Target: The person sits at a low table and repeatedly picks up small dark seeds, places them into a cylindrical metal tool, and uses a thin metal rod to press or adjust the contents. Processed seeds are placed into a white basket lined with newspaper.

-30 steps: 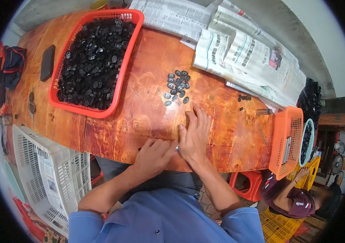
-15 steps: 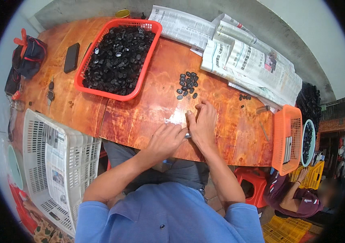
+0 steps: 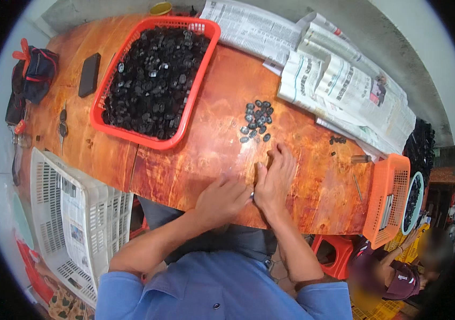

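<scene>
My left hand (image 3: pixel 221 200) is at the table's near edge, its fingers curled and closed. A small shiny metal piece (image 3: pixel 252 196) shows between its fingertips and the heel of my right hand; most of it is hidden, so its kind is unclear. My right hand (image 3: pixel 276 178) rests on the wooden table (image 3: pixel 195 160), fingers stretched forward and thumb apart, nothing visible between them. Just beyond its fingertips lies a loose group of small black oval pieces (image 3: pixel 259 118). A red plastic basket (image 3: pixel 171 143) full of similar black pieces stands to the far left of my hands.
Newspaper sheets (image 3: pixel 345 88) cover the far right. An orange basket (image 3: pixel 393 186) with metal strips stands at the right edge, near a handled tool (image 3: pixel 361 159). A white crate (image 3: pixel 104 208) sits at left. A black case (image 3: pixel 89 74) lies far left. Another person (image 3: pixel 401 280) works at lower right.
The view has shifted slightly, so the table and its contents sit a little differently. Both hands stay together at the near edge; the left fingers now point more toward the right palm.
</scene>
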